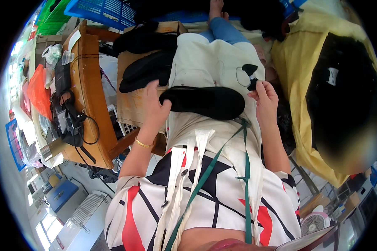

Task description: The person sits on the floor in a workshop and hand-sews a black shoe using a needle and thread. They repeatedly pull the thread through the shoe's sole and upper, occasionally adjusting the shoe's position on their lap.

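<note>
A black slip-on shoe (209,100) lies crosswise on the cream apron (188,54) over my lap. My left hand (156,104) is at the shoe's left end, fingers spread and the thumb by its edge; whether it touches cannot be made out. Off the shoe's right end, my right hand (264,96) pinches the lower part of a small black bow (249,70) with a pale, shiny middle. From the bow a thin dark thread loops out to the left. Left of my lap, more black shoes (146,70) rest on a cardboard box (132,102).
A wooden table (86,83) stands at the left, with a red plastic bag (40,94) and black straps beyond it. On the right, a yellow sack (299,46) holds a mass of black items. Blue plastic crates (102,11) are at the far side. A pink fan (314,224) is at lower right.
</note>
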### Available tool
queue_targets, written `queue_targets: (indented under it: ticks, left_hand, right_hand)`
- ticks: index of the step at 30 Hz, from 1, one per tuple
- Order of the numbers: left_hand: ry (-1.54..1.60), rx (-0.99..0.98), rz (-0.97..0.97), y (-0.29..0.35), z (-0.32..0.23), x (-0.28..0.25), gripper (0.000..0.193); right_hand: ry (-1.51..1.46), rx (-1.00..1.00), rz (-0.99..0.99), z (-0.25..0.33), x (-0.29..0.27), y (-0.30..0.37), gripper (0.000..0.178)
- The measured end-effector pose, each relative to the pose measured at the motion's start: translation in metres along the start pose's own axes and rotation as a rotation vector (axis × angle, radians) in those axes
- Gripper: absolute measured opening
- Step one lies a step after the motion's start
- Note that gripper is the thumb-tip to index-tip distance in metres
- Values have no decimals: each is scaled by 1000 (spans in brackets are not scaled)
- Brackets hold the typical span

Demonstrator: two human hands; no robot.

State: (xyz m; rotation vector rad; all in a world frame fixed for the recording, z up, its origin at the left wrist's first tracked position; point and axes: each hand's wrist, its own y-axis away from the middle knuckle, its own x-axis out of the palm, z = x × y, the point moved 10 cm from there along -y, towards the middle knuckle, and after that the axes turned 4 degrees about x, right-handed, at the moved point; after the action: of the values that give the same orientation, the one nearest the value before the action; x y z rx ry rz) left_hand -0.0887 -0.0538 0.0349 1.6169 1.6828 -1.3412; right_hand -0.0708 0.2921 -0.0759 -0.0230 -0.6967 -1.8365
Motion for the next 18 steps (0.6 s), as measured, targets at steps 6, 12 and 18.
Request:
queue_targets:
  ticks: [6,12,18]
  left_hand:
    - [178,252,540,-20,-104,43,14]
    - [874,-481,1104,29,-74,161,28]
    - [1525,-753,620,26,-81,148,30]
  right_hand:
    - [36,-23,-45,-7,10,9,15]
    - [134,-38,-19,-25,29,31,19]
    - [114,-166,-19,12,43,14,19]
